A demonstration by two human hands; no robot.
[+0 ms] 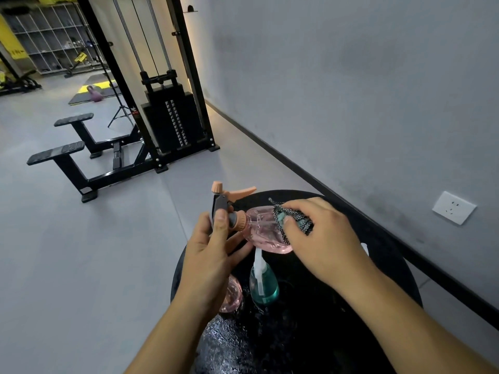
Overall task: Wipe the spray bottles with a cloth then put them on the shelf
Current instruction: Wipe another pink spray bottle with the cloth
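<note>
My left hand [213, 255] grips the grey and orange spray head of a pink spray bottle [263, 229], which lies tilted on its side above a round black table [383, 255]. My right hand [324, 238] holds a bunched black-and-teal cloth [293, 218] against the bottle's pink body. On the table below stand a teal spray bottle [263, 284] with a white head and a second pink bottle [232, 295], partly hidden behind my left wrist.
The black table top looks wet and glossy near its front. A grey wall with a white socket [454, 208] runs along the right. A black cable weight machine [172, 122] with two foot pads stands ahead on the grey floor. Shelving [54, 36] is far back left.
</note>
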